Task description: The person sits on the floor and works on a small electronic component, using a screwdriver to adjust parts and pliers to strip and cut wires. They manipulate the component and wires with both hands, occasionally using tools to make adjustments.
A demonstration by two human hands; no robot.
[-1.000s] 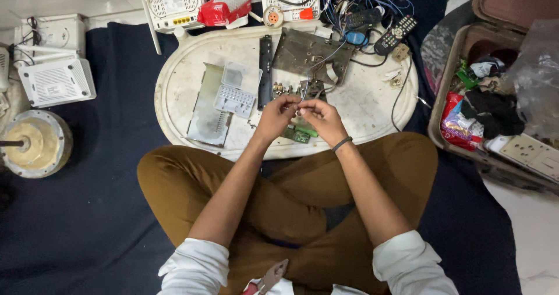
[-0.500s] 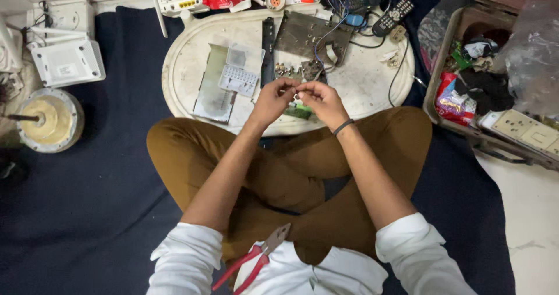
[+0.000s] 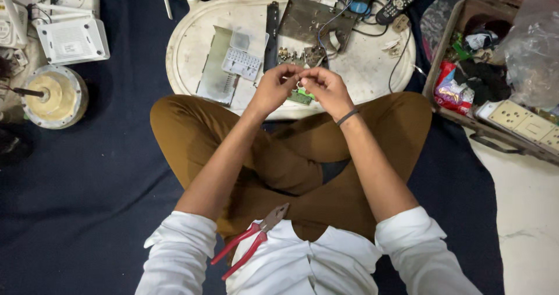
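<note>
A: Seated cross-legged on a dark blue mat [image 3: 87,173], a person is working at the near rim of a white oval tray [image 3: 372,68]; what are the hands doing?

B: The left hand [image 3: 273,88] and right hand [image 3: 326,88] are meeting at the tray's six o'clock edge; fingertips of both are pinching together around a tiny part [image 3: 300,84], too small to identify; the fingers are curling nearly closed, with only a sliver of gap showing.

A: Where is the part lying relative to each hand?

B: It is sitting between them, at three o'clock from the left hand and nine o'clock from the right; neither hand is looking nearer; its long axis cannot be told.

A: And the surroundings?

B: A small green circuit board [image 3: 300,97] is lying just below the fingers; a grey metal plate [image 3: 314,18] with wires is resting at twelve o'clock; red-handled pliers [image 3: 250,240] are lying in the lap; a white router [image 3: 73,39] is sitting at ten o'clock; an open case [image 3: 466,56] of oddments is standing at two o'clock.
</note>
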